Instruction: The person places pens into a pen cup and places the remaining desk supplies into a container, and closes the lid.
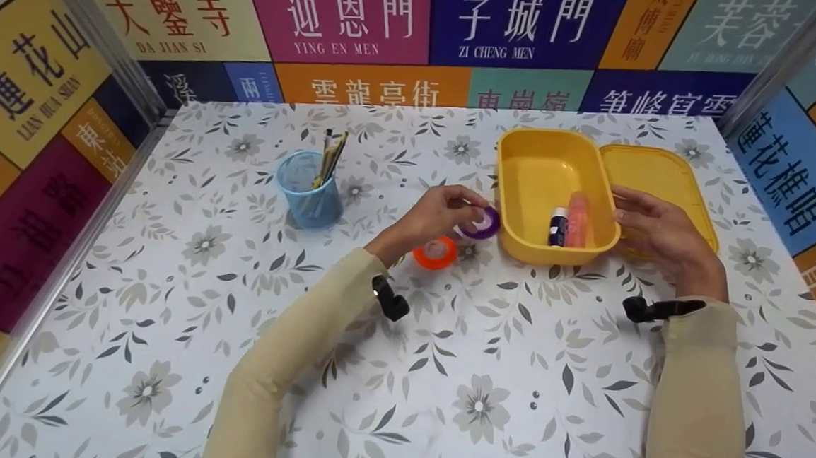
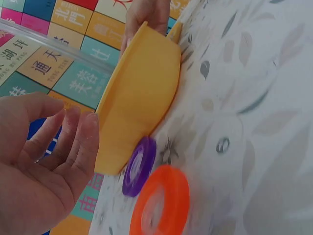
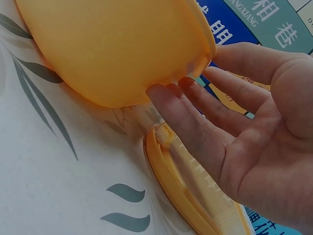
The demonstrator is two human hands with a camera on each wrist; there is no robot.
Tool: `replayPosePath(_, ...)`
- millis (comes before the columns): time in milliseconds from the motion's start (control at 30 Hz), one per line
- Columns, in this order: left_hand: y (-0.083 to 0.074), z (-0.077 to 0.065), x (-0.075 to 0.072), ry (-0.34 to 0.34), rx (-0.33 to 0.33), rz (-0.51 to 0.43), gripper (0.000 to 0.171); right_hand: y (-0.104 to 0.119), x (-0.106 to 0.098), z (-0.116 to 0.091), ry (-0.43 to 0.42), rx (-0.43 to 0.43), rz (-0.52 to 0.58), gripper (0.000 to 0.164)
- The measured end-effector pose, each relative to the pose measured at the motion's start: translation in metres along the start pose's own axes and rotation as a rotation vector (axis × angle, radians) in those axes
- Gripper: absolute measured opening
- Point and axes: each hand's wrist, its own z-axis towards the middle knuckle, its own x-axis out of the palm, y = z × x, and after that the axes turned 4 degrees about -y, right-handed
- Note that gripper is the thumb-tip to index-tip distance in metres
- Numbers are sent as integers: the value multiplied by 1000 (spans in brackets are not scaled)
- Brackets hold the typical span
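Left hand (image 1: 444, 213) loosely bent, gripping nothing, near purple ring (image 2: 147, 162) | right hand (image 1: 666, 234), fingers extended, touching right side of yellow box (image 1: 555, 255) | purple ring on counter (image 1: 385, 369) left of box, orange ring (image 2: 175, 198) close by | dark bottle (image 1: 557, 230), pink item (image 1: 576, 225) inside box | blue cup (image 1: 316, 208) well left

Between my forearms I have a broad free stretch of surface (image 1: 514, 349) in front of the yellow box (image 1: 555, 256). The purple ring (image 1: 492, 227) and orange ring (image 1: 441, 263) obstruct its left; the yellow lid (image 1: 659, 170) crowds its right. Farther left, the blue pencil cup (image 1: 316, 206) stands upright.
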Motion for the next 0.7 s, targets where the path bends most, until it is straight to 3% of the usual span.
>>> replayPosePath(200, 8, -4, -21, -30, -32, 102, 29, 0, 1, 0, -7, -1, 18, 66)
replayPosePath(500, 21, -7, -40, -136, -79, 153, 27, 1, 1, 0, -1, 17, 7, 69)
replayPosePath(700, 27, -9, -45, -184, -206, 192, 30, 0, 0, -1, 5, 15, 23, 68)
